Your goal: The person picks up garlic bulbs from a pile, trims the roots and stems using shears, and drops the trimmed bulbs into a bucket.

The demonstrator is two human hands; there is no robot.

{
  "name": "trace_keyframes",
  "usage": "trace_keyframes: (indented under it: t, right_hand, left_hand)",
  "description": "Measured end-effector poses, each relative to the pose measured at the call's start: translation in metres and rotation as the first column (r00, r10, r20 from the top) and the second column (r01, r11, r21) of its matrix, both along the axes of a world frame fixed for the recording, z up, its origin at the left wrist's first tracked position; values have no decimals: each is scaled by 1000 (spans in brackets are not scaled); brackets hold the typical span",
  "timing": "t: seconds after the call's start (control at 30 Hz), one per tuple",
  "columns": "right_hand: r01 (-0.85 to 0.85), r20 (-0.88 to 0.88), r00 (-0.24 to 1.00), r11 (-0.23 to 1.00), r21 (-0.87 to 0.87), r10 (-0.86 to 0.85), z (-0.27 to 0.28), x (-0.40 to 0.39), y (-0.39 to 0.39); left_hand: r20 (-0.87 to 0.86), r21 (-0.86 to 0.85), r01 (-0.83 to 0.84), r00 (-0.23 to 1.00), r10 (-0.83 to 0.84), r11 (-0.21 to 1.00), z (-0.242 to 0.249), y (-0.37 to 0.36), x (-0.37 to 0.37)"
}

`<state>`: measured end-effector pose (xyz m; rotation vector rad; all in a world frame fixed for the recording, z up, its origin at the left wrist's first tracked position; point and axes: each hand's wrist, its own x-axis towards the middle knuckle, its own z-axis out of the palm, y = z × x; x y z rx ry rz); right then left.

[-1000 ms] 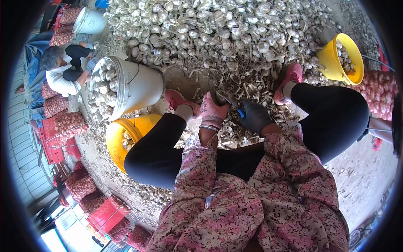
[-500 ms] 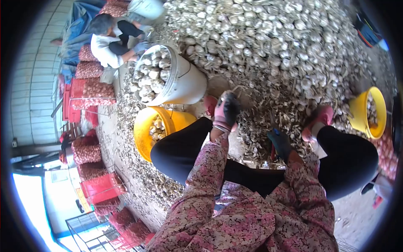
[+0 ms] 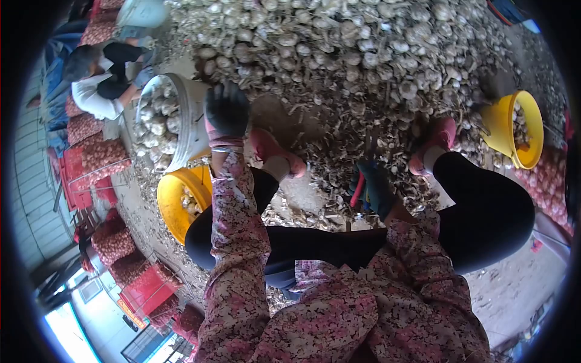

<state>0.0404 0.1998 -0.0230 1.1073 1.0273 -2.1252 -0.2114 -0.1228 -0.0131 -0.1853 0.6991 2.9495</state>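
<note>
My left hand (image 3: 227, 115), in a dark glove with a pink cuff, is beside the rim of a white bucket (image 3: 195, 115) heaped with garlic bulbs (image 3: 158, 125). Its back faces me and its fingers stretch out; the palm side is hidden. My right hand (image 3: 376, 189), gloved too, grips pruning shears (image 3: 358, 189) with a red handle. Their dark blades point away from me, over loose stalks and trimmings (image 3: 333, 151) between my feet. Beyond both hands spreads a large pile of garlic (image 3: 363, 48).
A yellow bucket (image 3: 169, 209) with some bulbs stands by my left knee, another yellow bucket (image 3: 491, 130) at the right. A person (image 3: 100, 85) crouches past the white bucket. Filled red mesh sacks (image 3: 112, 239) line the left side; more sacks (image 3: 548, 187) lie far right.
My left hand has moved left from between my feet to the white bucket, its fingers now extended. The right hand has shifted, showing the shears more plainly. The whole view has turned.
</note>
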Motion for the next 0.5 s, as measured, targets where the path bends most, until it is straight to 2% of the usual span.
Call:
trace_keyframes:
  t: [0.03,0.07,0.1,0.13,0.17,0.2,0.23,0.27,0.3,0.33,0.43,0.47,0.5]
  right_hand:
    - [72,47,996,997,4,-72,4,-4,-1]
    - [140,87,986,990,3,-139,8,-9,-2]
    - [151,104,983,989,8,-151,13,-13,-2]
    - [196,140,970,980,20,-197,19,-17,-1]
    - [238,170,956,971,34,-241,19,-20,1]
    - [252,159,954,967,30,-254,12,-19,3]
    - [262,166,950,964,35,-264,5,-19,5]
    - [288,143,947,957,24,-288,-1,-18,7]
    - [313,121,942,950,14,-313,-4,-17,9]
    - [294,151,942,954,60,-300,-3,-21,11]
    - [308,139,940,950,49,-311,-4,-24,18]
    - [294,145,943,953,69,-301,-7,-24,19]
    - [300,150,940,952,68,-307,-10,-23,20]
  left_hand:
    - [-125,-17,168,978,-169,986,-41,13,-2]
    - [-83,-656,116,971,-224,746,-53,43,15]
    - [-19,-989,19,968,-251,149,-61,81,39]
    - [285,-859,317,948,-139,401,-46,128,49]
    - [576,-585,499,811,-105,639,-32,169,54]
    - [527,-759,561,827,-195,330,-95,177,54]
    - [496,-856,517,814,-303,-12,-155,183,54]
    - [502,-851,525,805,-315,-13,-154,208,58]
    - [571,-806,489,791,-218,-335,-141,236,63]
    - [602,-663,419,791,-108,-620,-140,252,68]
    - [633,-645,468,770,-80,-604,-149,262,66]
    - [576,-726,481,816,-53,-491,-153,262,66]
    - [580,-723,481,813,-57,-496,-158,257,68]
